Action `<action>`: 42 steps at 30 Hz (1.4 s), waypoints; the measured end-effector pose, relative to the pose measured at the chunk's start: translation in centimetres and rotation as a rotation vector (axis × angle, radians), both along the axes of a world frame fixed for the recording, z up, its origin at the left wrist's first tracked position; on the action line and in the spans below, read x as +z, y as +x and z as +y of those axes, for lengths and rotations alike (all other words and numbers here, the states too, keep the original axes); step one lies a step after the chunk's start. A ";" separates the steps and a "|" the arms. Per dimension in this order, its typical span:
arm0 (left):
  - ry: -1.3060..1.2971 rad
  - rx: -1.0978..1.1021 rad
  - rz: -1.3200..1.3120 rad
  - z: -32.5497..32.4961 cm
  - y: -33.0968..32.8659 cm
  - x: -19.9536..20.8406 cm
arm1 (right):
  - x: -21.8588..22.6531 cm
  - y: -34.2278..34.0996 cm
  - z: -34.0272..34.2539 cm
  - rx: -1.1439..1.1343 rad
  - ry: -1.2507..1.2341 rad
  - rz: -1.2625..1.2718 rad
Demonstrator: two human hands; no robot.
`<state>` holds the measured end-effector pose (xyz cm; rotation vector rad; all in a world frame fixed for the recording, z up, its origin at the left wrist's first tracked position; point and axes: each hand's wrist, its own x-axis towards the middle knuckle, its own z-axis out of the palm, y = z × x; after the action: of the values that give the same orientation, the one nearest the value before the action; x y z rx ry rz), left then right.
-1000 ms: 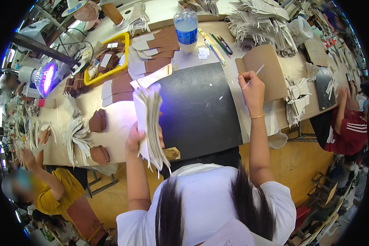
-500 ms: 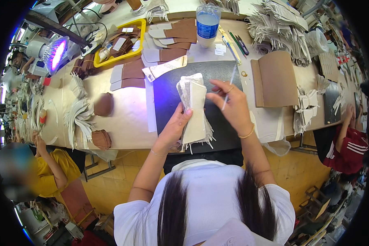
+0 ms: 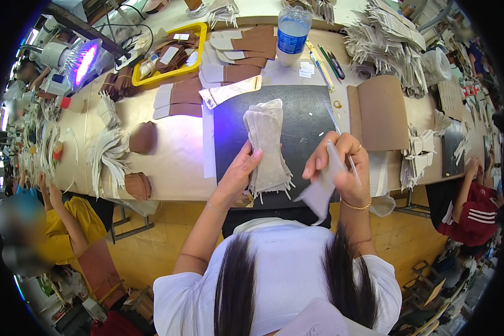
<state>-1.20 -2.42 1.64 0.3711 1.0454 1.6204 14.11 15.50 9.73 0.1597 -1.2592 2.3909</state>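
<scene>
My left hand [image 3: 239,172] is closed around the left side of a stack of off-white, flared cut pieces [image 3: 267,147] with fringed lower ends. The stack lies over a black mat [image 3: 302,103]. To its right, my right hand [image 3: 347,163] pinches one thin pale piece [image 3: 321,196], blurred by motion and hanging toward me, apart from the stack. A slim whitish stick [image 3: 331,116] also sits between the right fingers, pointing up and away; its exact kind cannot be made out.
Brown and grey cut pieces [image 3: 238,73] lie beyond the mat, beside a yellow tray [image 3: 203,47]. A water bottle [image 3: 293,36] stands at the far edge. Right are a folded brown sheet [image 3: 382,115] and pale bundles [image 3: 383,42]. A lamp [image 3: 84,63] glows at left; co-workers sit either side.
My right hand has drawn back toward me and rightward, now with a pale piece in it that is off the stack. The left hand stays at the stack.
</scene>
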 end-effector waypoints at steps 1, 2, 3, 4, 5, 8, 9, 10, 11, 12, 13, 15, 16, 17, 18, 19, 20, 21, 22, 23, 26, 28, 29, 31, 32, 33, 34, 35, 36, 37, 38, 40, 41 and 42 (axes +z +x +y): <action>0.023 -0.012 0.015 0.0 0.0 0.2 | 0.7 0.0 -0.4 -0.023 0.027 -0.044; 0.041 -0.009 0.041 0.1 0.0 0.1 | 1.7 0.0 -1.3 -0.047 0.052 -0.085; 0.059 -0.005 0.068 0.1 0.0 -0.1 | 2.4 0.0 -1.8 -0.070 0.076 -0.127; 0.077 -0.001 0.094 0.2 0.0 -0.2 | 2.7 0.3 -1.6 -0.072 0.205 -0.240; 0.092 0.008 0.061 0.2 0.1 -0.1 | 2.5 0.2 -1.6 -0.156 0.257 -0.293; 0.143 0.043 -0.021 0.0 0.2 0.0 | 0.8 -0.8 -1.1 -0.344 0.297 -0.374; 0.165 0.054 -0.035 0.0 0.0 -0.1 | -0.4 -1.0 -1.0 -0.425 0.366 -0.390; 0.187 0.066 -0.048 0.0 -0.1 -0.2 | -2.1 -1.3 -0.9 -0.505 0.436 -0.405; 0.194 0.080 -0.084 0.1 -0.4 -0.6 | -3.7 -1.4 -0.8 -0.591 0.509 -0.430; 0.198 0.103 -0.111 -0.2 -0.8 -1.3 | -5.1 -1.7 -0.3 -0.695 0.800 -0.502; 0.202 0.127 -0.138 -0.6 -1.2 -1.8 | -5.8 -1.1 -0.3 -0.580 0.844 -0.533; 0.203 0.197 -0.135 -1.2 -1.9 -2.6 | -6.3 0.1 -0.3 -0.338 0.925 -0.581; 0.219 0.219 -0.133 -1.5 -2.4 -2.9 | -6.5 0.7 0.1 -0.223 1.002 -0.534; 0.235 0.234 -0.133 -1.6 -2.8 -3.1 | -6.5 0.9 -0.3 -0.203 1.083 -0.563; 0.238 0.228 -0.129 -1.8 -3.0 -3.1 | -6.6 1.0 -0.7 -0.183 1.165 -0.590; 0.251 0.220 -0.104 -2.0 -3.2 -3.1 | -6.7 1.0 -1.0 -0.161 1.247 -0.617; 0.267 0.211 -0.076 -2.0 -3.4 -2.9 | -7.3 0.8 -1.1 -0.144 1.318 -0.625; 0.283 0.202 -0.049 -2.1 -3.6 -2.7 | -7.4 0.9 -1.0 -0.085 1.203 -0.655; 0.267 0.202 -0.016 -2.3 -3.8 -2.6 | -7.4 1.1 -0.7 -0.027 1.087 -0.683; 0.249 0.206 0.018 -2.6 -3.9 -2.5 | -7.4 1.2 -0.5 0.036 0.971 -0.705; 0.217 0.205 0.107 -3.1 -4.0 -1.6 | -7.9 1.3 1.2 -0.111 0.708 -0.680; 0.204 0.189 0.137 -3.2 -3.9 -1.0 | -7.3 0.6 1.4 -0.221 0.589 -0.768; 0.199 0.179 0.139 -3.2 -3.7 -0.9 | -7.0 0.0 1.6 -0.313 0.772 -0.811; 0.200 0.156 0.135 -3.0 -2.9 -0.7 | -6.6 -1.4 1.2 -0.565 1.019 -0.656; 0.207 0.145 0.129 -2.9 -2.4 -0.6 | -6.2 -2.2 0.7 -0.691 1.140 -0.569; 0.210 0.131 0.122 -2.8 -1.9 -0.6 | -5.4 -2.9 0.0 -0.676 1.120 -0.494; 0.199 0.113 0.145 -2.7 -1.4 -0.6 | -4.2 -3.8 -0.7 -0.662 1.099 -0.420; 0.190 0.095 0.170 -2.6 -1.0 -0.6 | -3.2 -4.4 -1.3 -0.649 1.080 -0.344; 0.184 0.075 0.193 -2.5 -0.8 -0.7 | -2.7 -5.1 -1.5 -0.655 1.133 -0.285; 0.145 0.060 0.240 -2.6 -0.5 -0.7 | -2.3 -5.9 -1.5 -0.661 1.187 -0.226; 0.104 0.051 0.288 -2.8 -0.3 -0.8 | -2.1 -6.4 -1.5 -0.661 1.239 -0.161; 0.055 0.041 0.337 -3.1 -0.1 -0.8 | -1.7 -6.5 -1.6 -0.621 1.255 -0.162; 0.045 0.046 0.336 -3.2 0.1 -0.9 | -1.6 -6.5 -1.8 -0.596 1.263 -0.161; 0.034 0.050 0.334 -3.3 0.2 -1.0 | -1.6 -6.4 -1.9 -0.598 1.276 -0.176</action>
<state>-0.99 -5.77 0.66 0.6599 1.2852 1.6577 7.67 13.60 8.17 -0.0636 -2.3094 0.8725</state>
